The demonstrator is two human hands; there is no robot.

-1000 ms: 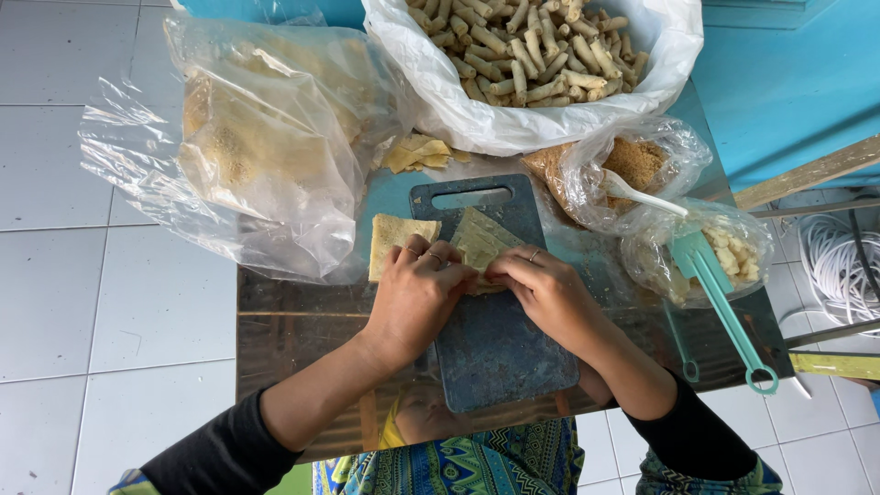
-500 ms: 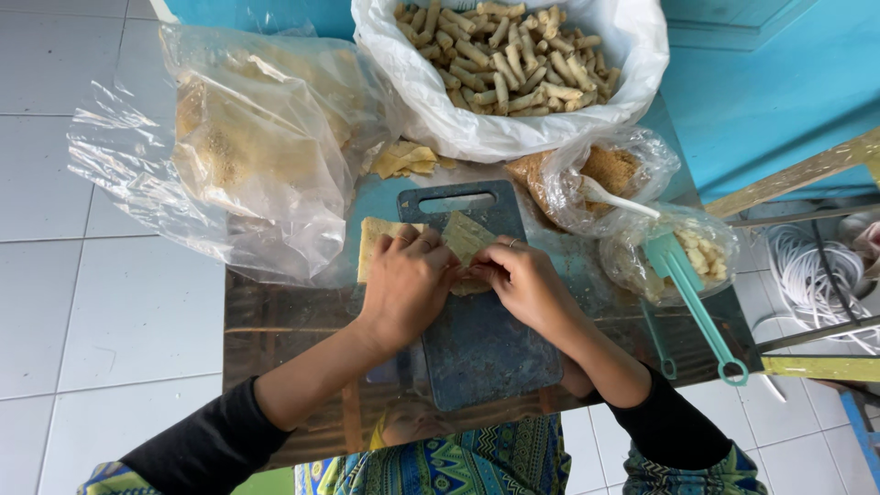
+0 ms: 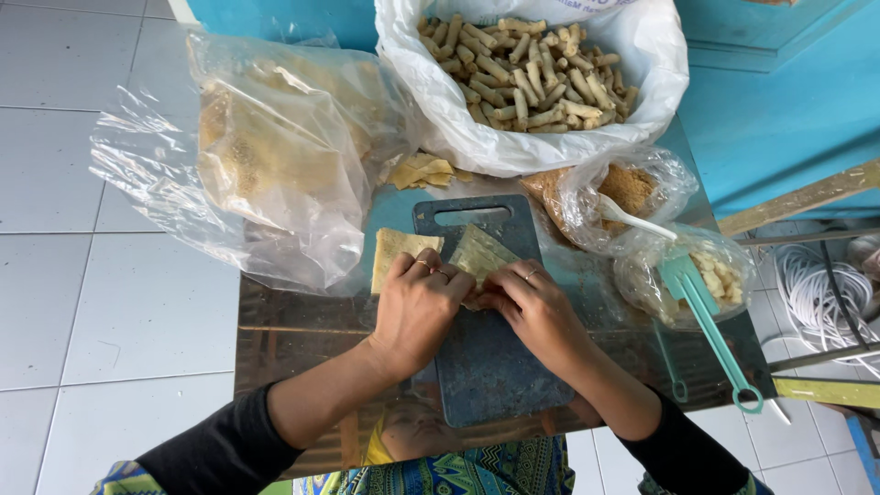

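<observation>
Landmark: the dark cutting board point(image 3: 495, 367) lies flat on your desk point(image 3: 293, 339), handle slot at its far end; every place below is told from it.
Left hand point(image 3: 417, 307): it rests on the board's far left part, fingers point(image 3: 431, 275) curled together and pressed down on a pale wrapper sheet point(image 3: 481, 257). Rings show on two of them.
Right hand point(image 3: 536, 307): it sits just beside your left hand, over the middle of the board, fingers bent together and pinching the near edge of the same sheet. A ring shows on one.
Wrapper sheet: it lies on the board just below the handle slot, tilted, its near part hidden under both hands; you cannot tell whether it holds filling.
Second wrapper point(image 3: 396, 252): flat at the board's far left edge, partly off it, touching your left fingers.
Clear bag of wrappers point(image 3: 275, 156): left of the board and beyond it, lying open and crumpled on the desk.
Loose wrapper pieces point(image 3: 422, 171): just beyond the board's far edge.
White bag of rolls point(image 3: 532, 73): well beyond the board, open, full of small tan rolled pieces.
Bag of brown filling point(image 3: 623, 188): right of the board's far end, with a white spoon point(image 3: 632, 218) in it.
Small clear bag point(image 3: 687, 275): right of the board, with a green tool point(image 3: 710, 321) lying across it.
</observation>
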